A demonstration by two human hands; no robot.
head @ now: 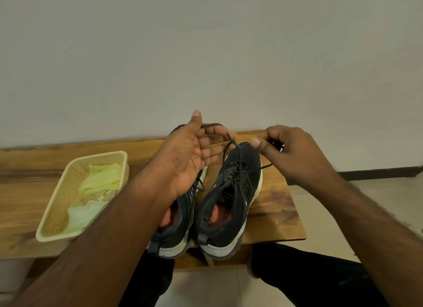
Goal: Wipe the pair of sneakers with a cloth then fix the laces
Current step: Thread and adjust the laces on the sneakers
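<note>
Cloths (100, 180) parked in basket (57, 222) far left on surface (274, 206) → wipe step looks done, lace step in hand. Left sneaker (178, 229) mostly under left forearm. Left hand (190, 155) palm up, fingers loosely curled w/ lace loop (211, 125) hooked over them. Right sneaker (231, 192) just beside its pair, lace running up from eyelets. Right hand (290, 153) curled, pinching other lace end. Next, prob: cross strands, pull snug, form bow w/o losing tension.

Bare forearms, no sleeves; black trousers (320, 279).
</note>
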